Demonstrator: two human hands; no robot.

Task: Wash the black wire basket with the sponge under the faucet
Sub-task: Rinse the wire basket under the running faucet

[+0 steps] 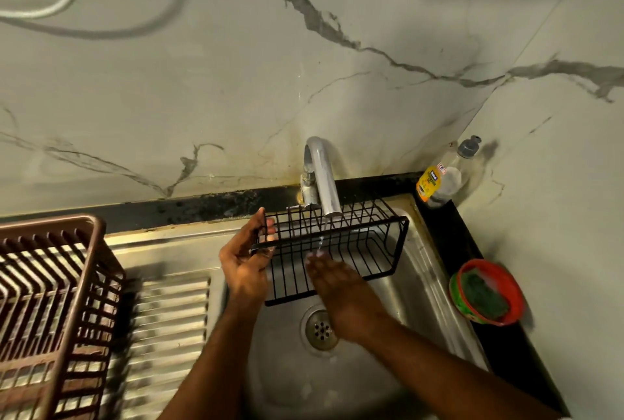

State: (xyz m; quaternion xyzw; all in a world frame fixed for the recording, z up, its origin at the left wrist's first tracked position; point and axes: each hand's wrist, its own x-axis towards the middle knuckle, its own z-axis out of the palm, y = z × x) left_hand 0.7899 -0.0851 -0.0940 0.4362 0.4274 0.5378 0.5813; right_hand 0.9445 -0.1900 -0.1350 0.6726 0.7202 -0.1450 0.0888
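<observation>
Head camera looks steeply down, close over the sink (pixel 418 284), facing the wall (pixel 236 82).

Both bare forearms enter from the bottom edge and converge toward centre frame. Left hand (pixel 244 259): raised, palm turned toward the right and slightly up, thumb on top, fingers curled round the left end of the black wire basket (pixel 332 245), gripping its rim wire; fingertips (pixel 270 234) show just past the wire. Left wrist roughly straight, forearm angled up from lower centre. Right hand (pixel 341 288): back of hand up, fingers straight and held together, pointing up-left, tips at the basket's front wall where the water stream lands. Right forearm runs diagonally from the lower right corner. Slight motion blur on the right hand.
</observation>
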